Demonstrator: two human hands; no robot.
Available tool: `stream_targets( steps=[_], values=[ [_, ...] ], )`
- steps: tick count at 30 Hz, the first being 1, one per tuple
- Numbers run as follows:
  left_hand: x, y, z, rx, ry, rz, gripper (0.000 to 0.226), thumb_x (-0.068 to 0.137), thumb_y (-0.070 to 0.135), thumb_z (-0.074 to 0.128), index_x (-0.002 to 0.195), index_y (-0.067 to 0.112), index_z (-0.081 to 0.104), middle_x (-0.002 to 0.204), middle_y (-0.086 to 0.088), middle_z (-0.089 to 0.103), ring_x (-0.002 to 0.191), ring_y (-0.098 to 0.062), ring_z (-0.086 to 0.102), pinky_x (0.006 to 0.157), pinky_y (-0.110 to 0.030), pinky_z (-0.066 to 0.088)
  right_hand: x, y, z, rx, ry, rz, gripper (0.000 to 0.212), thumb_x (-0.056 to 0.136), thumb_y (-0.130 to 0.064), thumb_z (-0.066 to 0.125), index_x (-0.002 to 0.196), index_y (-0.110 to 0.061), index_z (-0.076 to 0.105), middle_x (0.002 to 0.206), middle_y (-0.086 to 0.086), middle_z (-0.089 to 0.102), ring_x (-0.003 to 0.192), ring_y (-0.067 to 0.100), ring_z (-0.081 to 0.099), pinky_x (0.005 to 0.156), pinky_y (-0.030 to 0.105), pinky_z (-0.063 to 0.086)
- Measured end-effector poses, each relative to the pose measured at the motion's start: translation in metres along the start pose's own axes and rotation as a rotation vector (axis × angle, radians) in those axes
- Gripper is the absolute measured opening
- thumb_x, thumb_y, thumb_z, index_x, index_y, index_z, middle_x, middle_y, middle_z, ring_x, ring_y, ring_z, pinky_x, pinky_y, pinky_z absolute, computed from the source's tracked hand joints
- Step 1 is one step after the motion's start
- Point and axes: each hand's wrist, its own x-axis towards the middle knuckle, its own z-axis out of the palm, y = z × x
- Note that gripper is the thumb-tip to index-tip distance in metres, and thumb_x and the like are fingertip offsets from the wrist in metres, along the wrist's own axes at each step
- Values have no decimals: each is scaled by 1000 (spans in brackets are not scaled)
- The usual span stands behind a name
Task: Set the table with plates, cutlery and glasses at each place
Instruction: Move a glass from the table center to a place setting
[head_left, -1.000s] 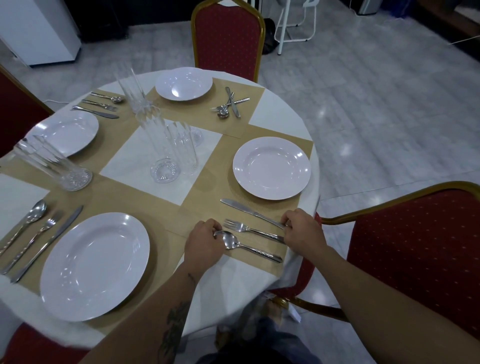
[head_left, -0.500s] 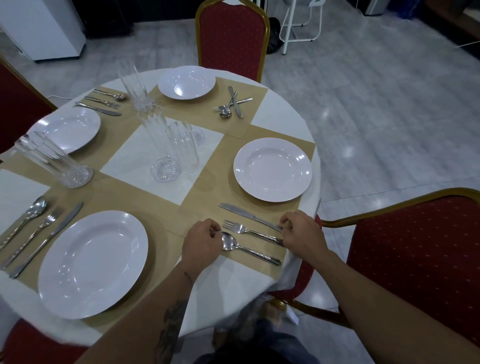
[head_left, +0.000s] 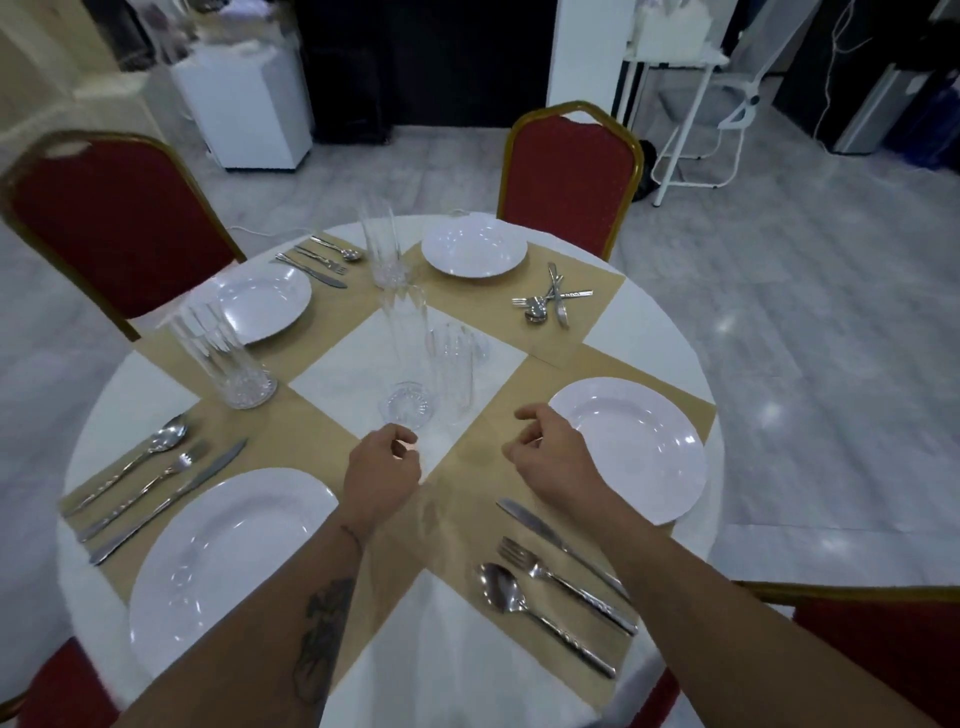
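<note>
Head: glasses (head_left: 410, 358) cluster beyond left hand (head_left: 382, 467).

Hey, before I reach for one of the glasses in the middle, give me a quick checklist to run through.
1. Hands free: the left hand and right hand hold nothing. Ok.
2. The middle glasses stand upright, just ahead of both hands. Ok.
3. The near-right cutlery lies side by side. Ok.
4. Glass beside the right plate: none. Not ok.
5. The far cutlery lies crossed in a heap. Not ok.
6. Number of middle glasses: they overlap. Cannot tell.
</note>
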Motion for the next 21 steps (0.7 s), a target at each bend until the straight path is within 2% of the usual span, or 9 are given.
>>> stream_targets(
  steps=[2, 6, 9, 11, 13, 16, 19, 21],
  values=[
    [22, -1, -4, 26, 9, -8, 30, 82, 18, 65, 111, 22, 60, 110, -3, 54, 96, -22, 58, 86, -30, 45, 23, -11, 14, -6, -67, 49, 57, 87, -26, 70, 138, -22, 45, 117, 2, 58, 100, 18, 60, 77, 27, 48],
    [55, -7, -1, 146, -13, -36, 70, 77, 32, 72, 139, 21, 40, 140, -9, 38, 123, -30, 48, 102, -42, 43, 69, -23, 41, 40, -56, 93, 87, 82, -29, 79, 151, -24, 26, 148, 10, 42, 130, 26, 49, 96, 33, 44],
    [73, -17, 12, 206, -88, -66, 102, 74, 41, 76, 153, 21, 15, 159, -8, 18, 143, -30, 28, 113, -43, 33, 93, -23, 54, 98, -63, 91, 93, 79, -28, 82, 152, -27, 25, 151, 12, 35, 131, 26, 46, 93, 32, 40],
    [87, -26, 25, 211, -109, -66, 114, 72, 47, 77, 155, 22, 3, 163, -7, 9, 149, -27, 17, 118, -44, 25, 109, -20, 65, 109, -82, 60, 94, 75, -31, 84, 151, -28, 29, 148, 9, 37, 130, 25, 47, 96, 35, 44],
    [95, -30, 36, 231, -82, -25, 115, 72, 50, 75, 155, 23, 0, 164, -5, 10, 150, -24, 13, 120, -45, 19, 116, -17, 73, 104, -69, 17, 91, 70, -37, 83, 147, -27, 36, 143, 6, 42, 126, 23, 50, 99, 39, 47],
    [99, -34, 48, 234, 12, 20, 102, 79, 48, 69, 155, 21, 6, 162, -4, 18, 149, -23, 15, 121, -44, 14, 123, -8, 87, 50, -12, -36, 68, 78, -35, 80, 136, -26, 45, 130, 2, 51, 116, 21, 54, 96, 36, 48],
    [94, -30, 48, 204, 78, 11, 93, 80, 43, 69, 153, 20, 15, 155, -4, 30, 143, -26, 26, 115, -43, 20, 119, -5, 89, 8, 30, -64, 61, 80, -37, 78, 131, -28, 46, 125, 0, 56, 111, 21, 57, 96, 38, 49],
    [85, -24, 45, 226, 59, 12, 93, 77, 44, 69, 151, 22, 17, 151, -4, 35, 137, -27, 30, 111, -43, 24, 114, -6, 83, 5, 50, -68, 59, 81, -36, 78, 130, -26, 47, 123, 1, 58, 109, 21, 59, 94, 36, 49]
  ],
)
